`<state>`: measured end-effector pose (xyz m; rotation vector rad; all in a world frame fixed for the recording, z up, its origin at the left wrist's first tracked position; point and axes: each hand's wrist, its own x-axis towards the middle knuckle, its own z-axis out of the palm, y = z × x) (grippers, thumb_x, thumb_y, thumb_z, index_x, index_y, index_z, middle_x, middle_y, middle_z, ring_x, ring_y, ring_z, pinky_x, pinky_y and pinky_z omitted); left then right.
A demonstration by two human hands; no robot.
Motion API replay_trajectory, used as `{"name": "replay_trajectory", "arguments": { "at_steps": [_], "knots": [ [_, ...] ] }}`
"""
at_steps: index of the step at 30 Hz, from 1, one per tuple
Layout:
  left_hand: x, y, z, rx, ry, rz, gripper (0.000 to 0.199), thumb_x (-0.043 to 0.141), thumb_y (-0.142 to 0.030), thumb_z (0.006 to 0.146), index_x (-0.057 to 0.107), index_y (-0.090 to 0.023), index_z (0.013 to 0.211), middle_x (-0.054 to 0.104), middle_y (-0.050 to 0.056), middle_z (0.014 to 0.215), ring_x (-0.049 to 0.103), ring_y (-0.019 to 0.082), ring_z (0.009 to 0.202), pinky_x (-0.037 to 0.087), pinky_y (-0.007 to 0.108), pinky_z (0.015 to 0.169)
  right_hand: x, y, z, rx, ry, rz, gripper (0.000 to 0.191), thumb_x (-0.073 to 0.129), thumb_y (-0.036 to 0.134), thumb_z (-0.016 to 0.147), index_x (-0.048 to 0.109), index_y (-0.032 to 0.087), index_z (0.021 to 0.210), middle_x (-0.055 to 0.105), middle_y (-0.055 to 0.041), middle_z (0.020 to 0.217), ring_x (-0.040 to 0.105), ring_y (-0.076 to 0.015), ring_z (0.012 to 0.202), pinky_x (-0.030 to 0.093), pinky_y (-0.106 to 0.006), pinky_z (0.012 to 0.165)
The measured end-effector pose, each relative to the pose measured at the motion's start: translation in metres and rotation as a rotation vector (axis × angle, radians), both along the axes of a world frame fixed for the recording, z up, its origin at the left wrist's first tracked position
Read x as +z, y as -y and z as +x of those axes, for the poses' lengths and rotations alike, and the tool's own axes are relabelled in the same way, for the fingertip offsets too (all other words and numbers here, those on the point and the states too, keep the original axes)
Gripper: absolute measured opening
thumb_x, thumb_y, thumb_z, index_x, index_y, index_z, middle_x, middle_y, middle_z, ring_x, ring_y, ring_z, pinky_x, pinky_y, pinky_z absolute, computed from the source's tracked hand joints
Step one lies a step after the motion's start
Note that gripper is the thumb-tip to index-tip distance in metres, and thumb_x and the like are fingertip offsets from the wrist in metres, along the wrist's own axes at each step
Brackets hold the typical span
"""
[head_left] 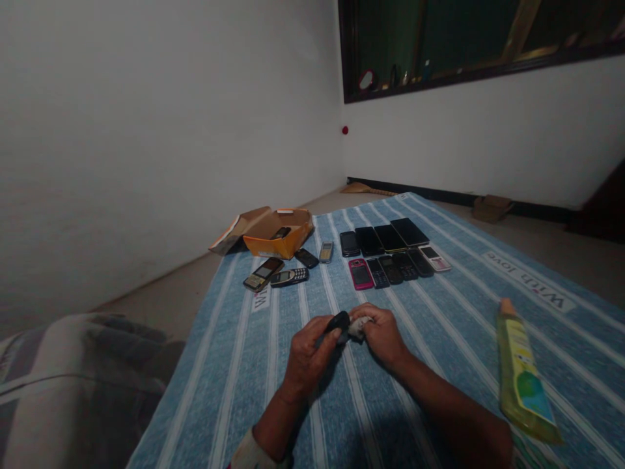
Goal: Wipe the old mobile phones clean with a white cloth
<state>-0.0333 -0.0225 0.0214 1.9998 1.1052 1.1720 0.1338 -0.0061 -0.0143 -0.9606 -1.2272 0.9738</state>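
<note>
- From my seat at the far end of the link, I have pale walls (170, 117) meeting in a corner, and below them a blue-and-white striped cloth (244, 378) spread over a flat surface.
- The dark phone (338, 322), its details too dim for me to read, is up off the cloth in the near middle, between my two hands.
- My left hand (311, 348) is closed around it, thumb on the near side.
- My right hand (383, 331) pinches a crumpled pale rag (360, 327) right beside it; I cannot tell whether rag and phone touch.
- Beyond my hands and slightly right, phones lie in two rows: four dark ones at the back, six in front, from a pink phone (361, 274) on the left to a white phone (435, 258) on the right.
- Beyond and to the left I count four loose phones, among them a silver phone (326, 252), near an open orange box (278, 247) with another phone inside.
- Off to my right, a bottle (526, 371) of yellow liquid lies on its side, cap pointing away from me.
- Farther out I get a striped drape (78, 391) at lower left and a dark-framed window (463, 39) at upper right.
</note>
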Motion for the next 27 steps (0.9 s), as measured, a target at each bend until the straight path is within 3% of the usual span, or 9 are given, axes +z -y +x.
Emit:
{"name": "replay_trajectory", "arguments": {
  "at_steps": [4, 8, 13, 18, 24, 27],
  "knots": [
    [0.002, -0.001, -0.001, -0.016, -0.013, 0.020, 0.020, 0.059, -0.026, 0.088, 0.073, -0.019, 0.099, 0.074, 0.007, 0.093, 0.068, 0.021, 0.088, 0.051, 0.032, 0.080, 0.007, 0.002, -0.001, -0.013, -0.080, 0.038, 0.027, 0.045, 0.013, 0.059, 0.070, 0.020, 0.067, 0.069, -0.0042, 0.082, 0.062, -0.0183, 0.075, 0.049, -0.028, 0.065],
    [0.003, -0.002, -0.004, -0.009, -0.033, 0.029, 0.019, 0.058, -0.026, 0.088, 0.073, -0.018, 0.097, 0.074, 0.007, 0.089, 0.068, 0.021, 0.085, 0.051, 0.032, 0.078, 0.002, 0.002, -0.002, -0.001, -0.016, 0.050, 0.027, 0.044, 0.013, 0.058, 0.069, 0.021, 0.065, 0.068, -0.0035, 0.075, 0.063, -0.0184, 0.074, 0.049, -0.029, 0.069],
    [0.002, -0.001, -0.005, 0.004, -0.053, 0.024, 0.021, 0.057, -0.028, 0.089, 0.073, -0.018, 0.096, 0.073, 0.007, 0.087, 0.067, 0.020, 0.082, 0.050, 0.032, 0.074, 0.001, 0.000, 0.000, 0.021, 0.023, -0.030, 0.027, 0.044, 0.014, 0.055, 0.069, 0.020, 0.062, 0.067, -0.0032, 0.071, 0.061, -0.0180, 0.069, 0.047, -0.029, 0.065],
    [0.001, 0.000, -0.002, -0.012, -0.051, 0.045, 0.019, 0.057, -0.028, 0.089, 0.072, -0.018, 0.094, 0.072, 0.007, 0.086, 0.067, 0.020, 0.083, 0.050, 0.032, 0.076, 0.009, 0.003, -0.001, 0.015, -0.084, -0.038, 0.027, 0.046, 0.016, 0.060, 0.071, 0.020, 0.070, 0.071, -0.0046, 0.083, 0.062, -0.0186, 0.075, 0.047, -0.028, 0.063],
    [0.002, 0.001, -0.003, 0.019, -0.041, 0.042, 0.021, 0.056, -0.029, 0.089, 0.073, -0.018, 0.094, 0.072, 0.006, 0.083, 0.066, 0.019, 0.079, 0.051, 0.031, 0.073, 0.000, 0.000, -0.002, 0.030, -0.018, -0.119, 0.026, 0.046, 0.018, 0.057, 0.071, 0.018, 0.067, 0.068, -0.0031, 0.068, 0.060, -0.0176, 0.065, 0.047, -0.028, 0.062],
    [0.000, 0.003, -0.002, 0.018, -0.024, 0.036, 0.021, 0.056, -0.029, 0.089, 0.074, -0.019, 0.095, 0.073, 0.006, 0.085, 0.067, 0.020, 0.081, 0.051, 0.032, 0.075, 0.003, 0.001, -0.001, 0.032, -0.041, -0.110, 0.028, 0.046, 0.018, 0.059, 0.072, 0.019, 0.069, 0.070, -0.0044, 0.075, 0.061, -0.0182, 0.069, 0.048, -0.029, 0.063]
  ]
}}
